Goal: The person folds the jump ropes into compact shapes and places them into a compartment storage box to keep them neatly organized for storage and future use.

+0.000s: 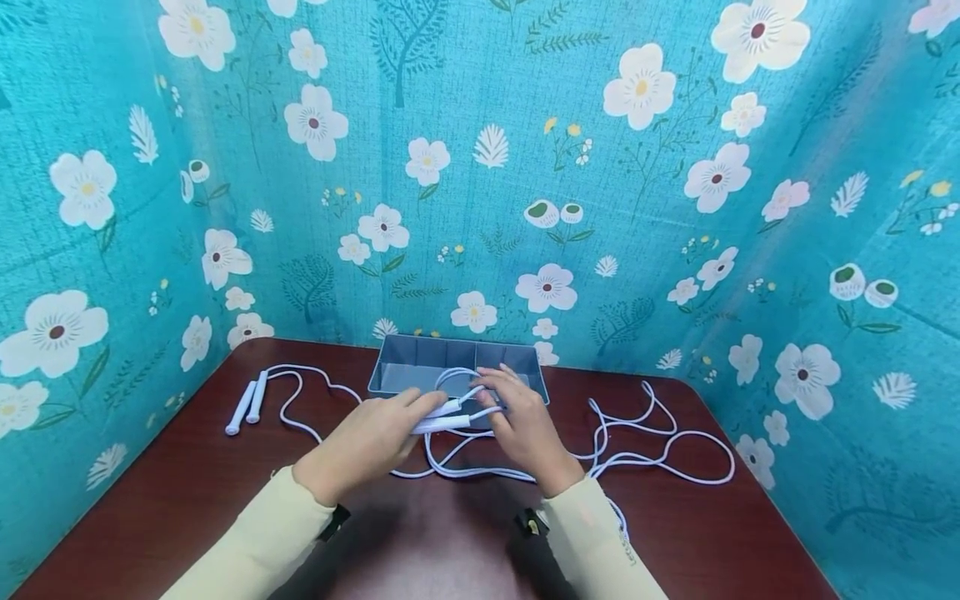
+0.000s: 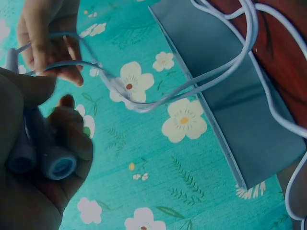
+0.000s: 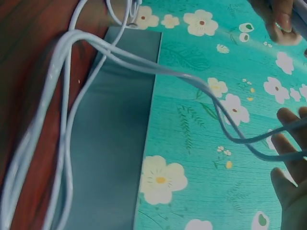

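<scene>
My left hand [image 1: 367,440] grips two white jump rope handles [image 1: 441,424] side by side, above the table in front of the grey bin. Their round ends [image 2: 60,165] show in the left wrist view between thumb and curled fingers. White cords [image 3: 268,149] run from the handles to my right hand [image 1: 527,423] and then hang down in a loop. The right fingers are spread and fairly straight, with the cords lying across them; they do not close round the cords. A second pair of white handles [image 1: 246,407] lies at the table's left side.
The grey divided bin [image 1: 408,377] stands at the table's back edge against a blue flowered curtain [image 1: 480,208]. More white cord [image 1: 637,458] lies in loose loops on the right of the dark red table [image 1: 420,550], and some crosses in front of the bin.
</scene>
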`<act>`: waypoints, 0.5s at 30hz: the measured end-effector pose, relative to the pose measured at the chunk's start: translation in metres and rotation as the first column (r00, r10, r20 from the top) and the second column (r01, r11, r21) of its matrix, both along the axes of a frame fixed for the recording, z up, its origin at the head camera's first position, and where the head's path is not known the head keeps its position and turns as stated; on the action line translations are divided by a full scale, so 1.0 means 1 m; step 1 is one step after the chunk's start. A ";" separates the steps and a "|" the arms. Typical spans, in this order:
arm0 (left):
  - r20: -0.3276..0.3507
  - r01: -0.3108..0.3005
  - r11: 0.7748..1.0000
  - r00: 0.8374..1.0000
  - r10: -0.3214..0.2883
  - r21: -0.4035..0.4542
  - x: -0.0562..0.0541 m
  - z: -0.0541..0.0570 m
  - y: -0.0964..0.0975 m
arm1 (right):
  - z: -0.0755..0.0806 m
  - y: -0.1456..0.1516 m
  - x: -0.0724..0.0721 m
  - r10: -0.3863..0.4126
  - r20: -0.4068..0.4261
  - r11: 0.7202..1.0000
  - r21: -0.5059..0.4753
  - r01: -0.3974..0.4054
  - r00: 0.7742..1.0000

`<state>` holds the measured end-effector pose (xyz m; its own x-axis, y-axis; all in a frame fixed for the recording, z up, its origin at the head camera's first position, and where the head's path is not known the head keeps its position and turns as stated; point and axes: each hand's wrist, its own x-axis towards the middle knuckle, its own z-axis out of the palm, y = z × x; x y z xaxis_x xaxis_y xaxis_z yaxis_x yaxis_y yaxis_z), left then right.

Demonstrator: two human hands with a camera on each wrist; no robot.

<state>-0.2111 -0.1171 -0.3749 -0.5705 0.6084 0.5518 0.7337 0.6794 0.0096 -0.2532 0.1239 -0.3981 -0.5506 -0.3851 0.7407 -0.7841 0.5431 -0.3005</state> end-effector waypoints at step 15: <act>-0.025 -0.024 0.993 0.999 0.027 0.112 0.001 0.020 -0.023 | 0.033 0.054 -0.006 0.101 0.018 0.987 0.123 -0.102 0.995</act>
